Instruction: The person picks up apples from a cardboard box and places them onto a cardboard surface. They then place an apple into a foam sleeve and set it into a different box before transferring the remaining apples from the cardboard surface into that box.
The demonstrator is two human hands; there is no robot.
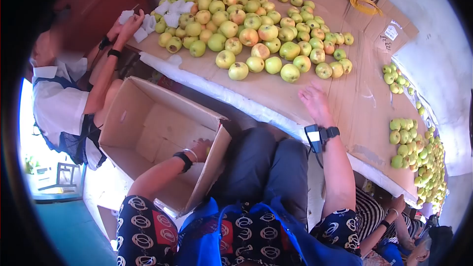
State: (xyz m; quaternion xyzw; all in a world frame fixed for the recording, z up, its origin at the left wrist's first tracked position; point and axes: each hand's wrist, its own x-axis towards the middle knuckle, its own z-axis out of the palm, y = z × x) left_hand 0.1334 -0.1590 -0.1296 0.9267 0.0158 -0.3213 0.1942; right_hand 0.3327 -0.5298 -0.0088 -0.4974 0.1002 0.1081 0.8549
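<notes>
Right hand (314, 101): path free rightward over flat brown cardboard sheet (367, 98); round yellow-green apples (252, 22) block far side. Walls of open-topped brown cardboard box (162, 130) hem left hand (199, 149).

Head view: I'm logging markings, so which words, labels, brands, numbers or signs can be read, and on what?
Nothing reads with certainty.
White label on the cardboard: print too small to read.
Dark marks near it, on the cardboard: too blurred to quote.
</notes>
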